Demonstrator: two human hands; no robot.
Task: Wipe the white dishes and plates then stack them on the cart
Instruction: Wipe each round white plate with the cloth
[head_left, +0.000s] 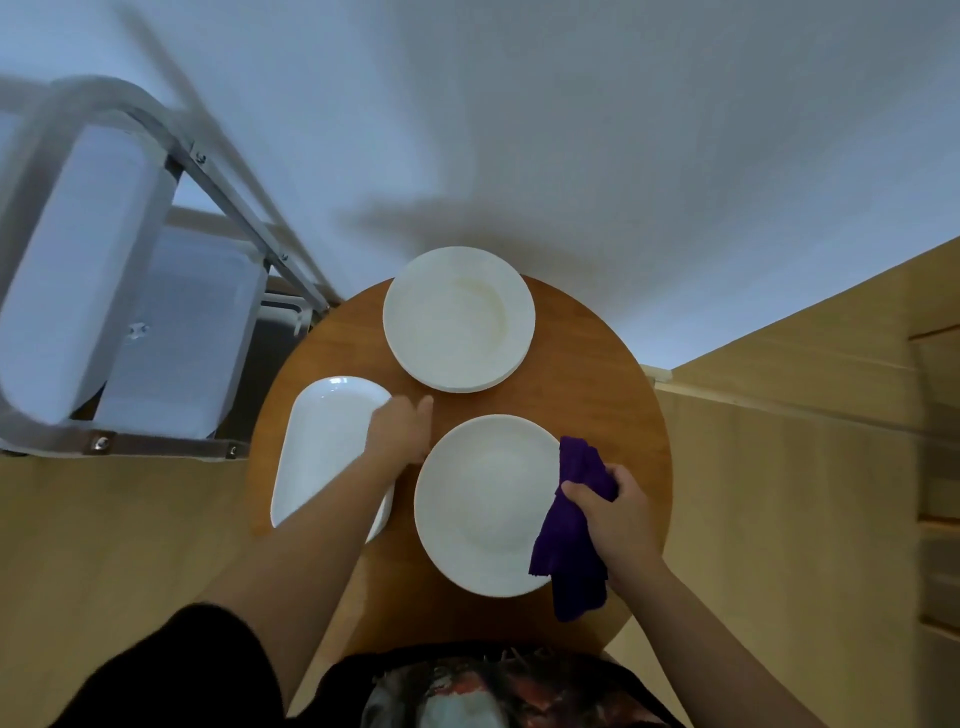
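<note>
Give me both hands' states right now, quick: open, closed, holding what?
Left hand: open, fingers extended, resting by the rim of the oval dish; no grip visible.
Right hand: closed, gripping the purple cloth at the near plate.

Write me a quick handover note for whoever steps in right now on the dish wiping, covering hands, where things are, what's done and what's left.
Right hand grips the purple cloth at the right edge of the near plate.
Left hand rests open between the near plate and the oval dish, fingers on the round table.
A stack of plates sits at the table's far side.
The cart stands to the left, its contents too blurred to make out.
Left: wipe the near plate, dish and stack, then stack them on the cart.
</note>
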